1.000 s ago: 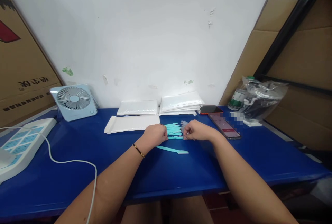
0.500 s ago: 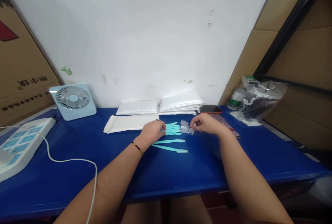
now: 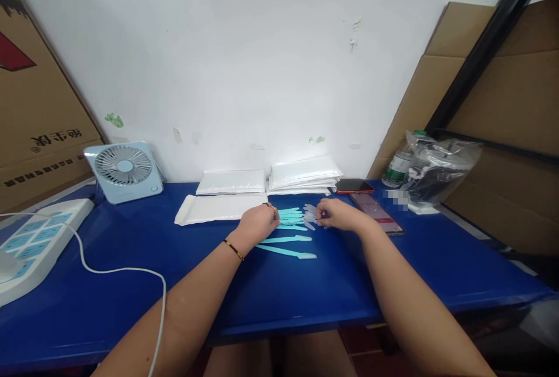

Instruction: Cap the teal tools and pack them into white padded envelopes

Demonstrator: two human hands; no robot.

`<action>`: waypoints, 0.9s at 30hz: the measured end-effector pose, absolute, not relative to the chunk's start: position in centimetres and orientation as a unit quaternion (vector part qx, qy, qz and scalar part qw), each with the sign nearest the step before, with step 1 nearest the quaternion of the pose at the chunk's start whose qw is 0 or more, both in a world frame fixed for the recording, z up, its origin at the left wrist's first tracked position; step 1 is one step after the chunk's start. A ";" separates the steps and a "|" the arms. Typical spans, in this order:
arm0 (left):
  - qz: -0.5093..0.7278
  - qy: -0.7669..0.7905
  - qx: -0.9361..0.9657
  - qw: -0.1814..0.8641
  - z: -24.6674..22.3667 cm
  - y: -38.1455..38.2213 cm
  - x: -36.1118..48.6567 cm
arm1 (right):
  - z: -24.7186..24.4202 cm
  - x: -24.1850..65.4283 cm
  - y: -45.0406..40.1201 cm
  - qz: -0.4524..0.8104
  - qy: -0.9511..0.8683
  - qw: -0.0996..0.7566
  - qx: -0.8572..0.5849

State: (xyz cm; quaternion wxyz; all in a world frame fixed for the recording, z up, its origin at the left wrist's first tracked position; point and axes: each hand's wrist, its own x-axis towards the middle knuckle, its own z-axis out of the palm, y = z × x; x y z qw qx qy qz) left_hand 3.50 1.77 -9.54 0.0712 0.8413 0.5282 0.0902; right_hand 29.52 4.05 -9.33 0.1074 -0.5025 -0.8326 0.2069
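Note:
My left hand (image 3: pixel 257 222) is closed over the handle ends of several teal eyebrow razors (image 3: pixel 290 215), fanned out on the blue table with their tips to the right. Translucent blade covers (image 3: pixel 309 212) lie in a cluster at those tips. My right hand (image 3: pixel 338 214) pinches at the right side of the cluster, thumb and fingertips together; its fingers partly hide the covers there. Nearer to me, two more teal razors (image 3: pixel 286 247) lie apart from the bunch, their left ends under or beside my left hand.
White padded envelopes (image 3: pixel 222 208) lie along the wall, some in a stack (image 3: pixel 303 173). Two phones, one with a lit screen (image 3: pixel 379 214), lie right of my hand. A fan (image 3: pixel 126 170), a power strip (image 3: pixel 48 243) with a white cable, and a bottle (image 3: pixel 396 168) stand around.
My right hand has shifted slightly left, closer over the translucent covers, and uncovers more of the lit phone. My left hand stays on the handles.

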 end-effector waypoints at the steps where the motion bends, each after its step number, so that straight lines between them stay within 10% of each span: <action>1: 0.092 0.527 0.842 0.074 -9.4 1.7 3.5 | -9.2 29.5 4.0 0.221 -0.828 0.112 -0.504; 19: 0.164 0.509 0.836 0.125 -8.9 1.7 3.6 | -7.7 27.4 2.5 0.401 -0.768 0.241 -0.437; 27: 0.100 0.443 0.874 0.171 -8.1 0.8 3.6 | -7.5 27.7 2.1 0.428 -0.796 0.139 -0.404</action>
